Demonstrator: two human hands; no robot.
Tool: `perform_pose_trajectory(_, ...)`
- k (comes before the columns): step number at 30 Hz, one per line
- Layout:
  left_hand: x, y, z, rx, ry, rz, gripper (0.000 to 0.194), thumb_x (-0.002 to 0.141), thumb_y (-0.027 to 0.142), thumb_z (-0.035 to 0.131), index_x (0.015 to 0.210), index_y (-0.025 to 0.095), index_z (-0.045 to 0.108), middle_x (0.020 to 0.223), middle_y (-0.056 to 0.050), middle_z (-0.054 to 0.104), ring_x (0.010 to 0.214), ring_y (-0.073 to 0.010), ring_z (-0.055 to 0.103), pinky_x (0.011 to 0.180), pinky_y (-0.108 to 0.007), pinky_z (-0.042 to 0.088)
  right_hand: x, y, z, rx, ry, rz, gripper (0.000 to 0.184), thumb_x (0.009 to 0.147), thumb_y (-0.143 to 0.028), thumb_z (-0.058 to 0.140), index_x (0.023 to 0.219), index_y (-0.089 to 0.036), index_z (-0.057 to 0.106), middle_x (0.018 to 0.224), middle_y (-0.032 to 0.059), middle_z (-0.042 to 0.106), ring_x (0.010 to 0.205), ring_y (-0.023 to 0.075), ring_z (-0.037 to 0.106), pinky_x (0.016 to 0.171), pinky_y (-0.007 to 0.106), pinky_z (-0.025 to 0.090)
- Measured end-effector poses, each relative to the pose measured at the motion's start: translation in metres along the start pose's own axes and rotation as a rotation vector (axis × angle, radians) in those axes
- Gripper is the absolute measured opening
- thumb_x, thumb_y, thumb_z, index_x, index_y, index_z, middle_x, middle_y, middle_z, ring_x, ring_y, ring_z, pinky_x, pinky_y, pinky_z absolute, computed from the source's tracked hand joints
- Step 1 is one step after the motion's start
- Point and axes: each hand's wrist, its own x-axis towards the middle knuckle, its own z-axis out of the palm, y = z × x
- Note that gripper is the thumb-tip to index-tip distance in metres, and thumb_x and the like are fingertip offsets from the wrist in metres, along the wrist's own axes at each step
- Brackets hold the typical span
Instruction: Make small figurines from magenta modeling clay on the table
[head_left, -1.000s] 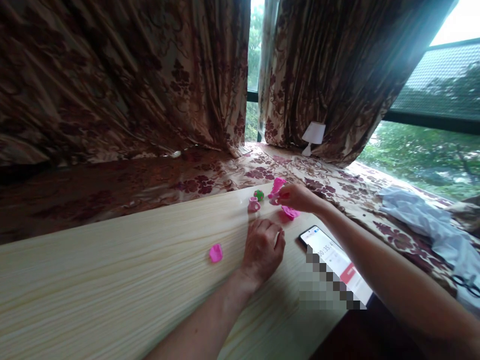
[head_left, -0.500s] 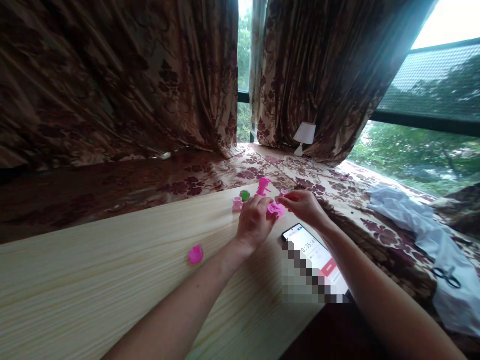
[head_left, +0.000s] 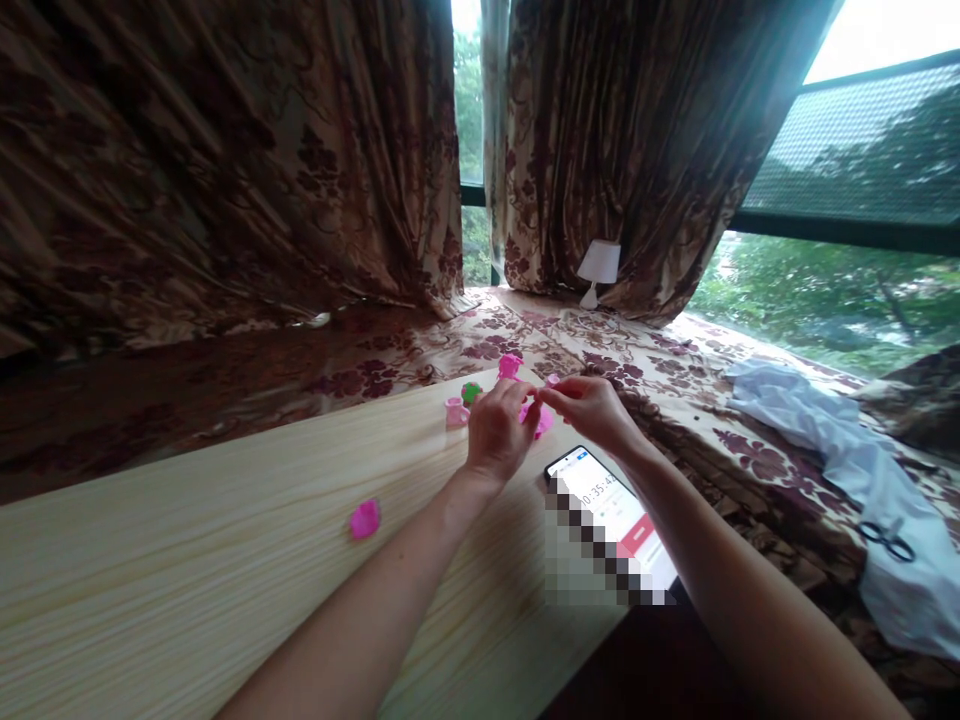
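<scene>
My left hand [head_left: 501, 425] and my right hand [head_left: 589, 405] meet fingertip to fingertip over the far end of the table. Both are pinched closed, and whatever lies between the fingertips is too small to make out. Bright pink pieces [head_left: 544, 421] show just behind and below the fingers. A pink toy piece [head_left: 511, 366] stands beyond my left hand. To the left of that hand are a green ball with pink spots [head_left: 471, 392] and a light pink cup-like piece [head_left: 454, 411]. Another pink piece [head_left: 365, 519] lies alone nearer to me, left of my left forearm.
A phone with a running timer [head_left: 600, 500] lies on the wooden table [head_left: 225, 520] beside my right forearm. Past the table, a patterned cloth surface holds a small white lamp [head_left: 598, 265]. Black-handled scissors [head_left: 886, 541] rest on white cloth [head_left: 832, 450] at right.
My hands have come together, the fingertips now meeting where there was a gap. The whole view has shifted slightly, so the things on the table appear further left.
</scene>
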Motion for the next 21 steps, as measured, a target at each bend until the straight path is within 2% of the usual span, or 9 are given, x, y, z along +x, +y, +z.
perform_pose_trajectory(3,0.001,-0.002,0.003,-0.177,-0.026,-0.089,0.021,0.083,0.035,0.050,0.088,0.019,0.062,0.085,-0.005,0.063,0.074,-0.0162,0.057,0.073,-0.030,0.042,0.001,0.003,-0.011,-0.024,-0.029,-0.039,0.040,0.074,-0.052,0.056,0.076,-0.014,0.070,0.061,0.0027,0.063,0.055,0.0120,0.055,0.049,0.021,0.039)
perform_pose_trajectory(6,0.001,-0.005,0.009,-0.290,-0.061,-0.144,0.022,0.083,0.035,0.051,0.086,0.017,0.063,0.080,-0.005,0.065,0.070,-0.0150,0.059,0.067,-0.027,0.045,0.004,0.008,-0.021,-0.005,0.002,-0.121,0.038,0.072,-0.047,0.062,0.094,-0.015,0.068,0.083,0.0069,0.068,0.071,0.0153,0.061,0.061,0.024,0.045)
perform_pose_trajectory(8,0.001,-0.007,0.013,-0.328,-0.094,-0.149,0.024,0.083,0.035,0.050,0.086,0.017,0.064,0.076,-0.004,0.066,0.067,-0.0140,0.060,0.062,-0.025,0.046,0.006,0.010,-0.023,0.034,-0.039,-0.161,0.041,0.072,-0.043,0.064,0.102,-0.015,0.065,0.092,0.0083,0.068,0.081,0.0169,0.062,0.068,0.025,0.047)
perform_pose_trajectory(11,0.001,-0.012,0.017,-0.375,-0.122,-0.168,0.026,0.083,0.036,0.049,0.087,0.015,0.064,0.075,-0.004,0.067,0.065,-0.0134,0.061,0.059,-0.023,0.047,0.010,0.010,-0.019,0.039,-0.135,-0.175,0.033,0.073,-0.041,0.063,0.093,-0.015,0.068,0.084,0.0066,0.069,0.075,0.0162,0.063,0.065,0.024,0.046)
perform_pose_trajectory(15,-0.003,-0.026,0.016,-0.349,-0.084,-0.223,0.025,0.081,0.032,0.052,0.094,0.014,0.064,0.084,-0.006,0.068,0.072,-0.0149,0.062,0.065,-0.026,0.049,0.015,0.012,-0.009,-0.090,-0.078,-0.198,0.025,0.074,-0.039,0.062,0.081,-0.017,0.069,0.072,0.0032,0.068,0.064,0.0135,0.060,0.058,0.022,0.042)
perform_pose_trajectory(21,-0.021,-0.041,0.014,-0.257,-0.031,-0.233,0.024,0.081,0.030,0.051,0.095,0.015,0.063,0.092,-0.008,0.065,0.080,-0.0171,0.059,0.075,-0.031,0.048,0.016,0.011,0.003,-0.242,-0.088,-0.228,0.018,0.075,-0.035,0.060,0.080,-0.019,0.069,0.070,0.0016,0.067,0.063,0.0123,0.058,0.057,0.022,0.038)
